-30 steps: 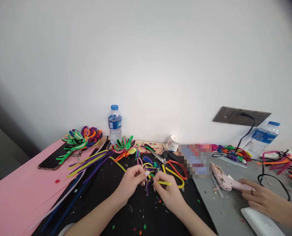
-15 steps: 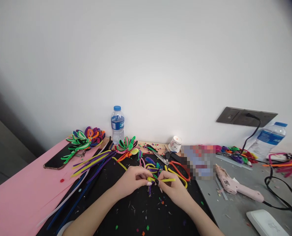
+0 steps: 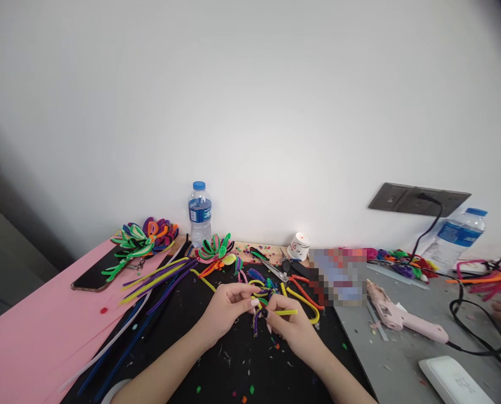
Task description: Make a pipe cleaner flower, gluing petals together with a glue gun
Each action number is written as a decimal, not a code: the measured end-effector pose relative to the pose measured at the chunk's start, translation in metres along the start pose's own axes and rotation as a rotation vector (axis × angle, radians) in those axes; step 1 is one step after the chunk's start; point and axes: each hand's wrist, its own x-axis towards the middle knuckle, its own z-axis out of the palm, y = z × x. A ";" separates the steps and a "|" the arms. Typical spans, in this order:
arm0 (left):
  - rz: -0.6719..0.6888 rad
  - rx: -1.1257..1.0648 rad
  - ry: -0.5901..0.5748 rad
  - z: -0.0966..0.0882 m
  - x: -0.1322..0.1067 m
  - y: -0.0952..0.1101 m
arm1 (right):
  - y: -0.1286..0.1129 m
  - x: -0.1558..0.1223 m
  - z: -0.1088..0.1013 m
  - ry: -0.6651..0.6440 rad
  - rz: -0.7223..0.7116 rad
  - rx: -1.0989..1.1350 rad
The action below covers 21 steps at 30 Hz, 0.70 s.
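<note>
Bare forearms [image 3: 178,352] angled inward, left hand [image 3: 226,312] and right hand [image 3: 291,329] close together, both pinching.

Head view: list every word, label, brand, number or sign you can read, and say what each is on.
"冰" appears to be the character on the blue label of the left bottle; the rest is too small to read.
Paper cup: red and dark marks, too small to read.
Bottle beneath the socket: label print too blurred.
White device: faint emblem, unreadable.
Pixelated patch: nothing legible.
</note>
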 end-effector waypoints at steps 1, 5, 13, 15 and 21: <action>0.007 0.006 0.027 0.001 0.000 0.000 | -0.001 0.000 0.003 0.007 -0.014 -0.012; 0.041 0.022 0.091 0.004 0.001 -0.001 | -0.005 -0.001 0.010 0.021 -0.049 -0.029; -0.032 -0.017 0.012 -0.002 0.003 -0.005 | 0.001 0.000 0.003 0.066 0.004 0.002; -0.076 -0.051 -0.051 -0.003 0.003 -0.006 | 0.002 0.001 -0.002 0.085 0.028 0.057; -0.102 0.091 -0.193 -0.007 0.002 -0.001 | 0.001 0.000 -0.009 0.042 0.021 -0.007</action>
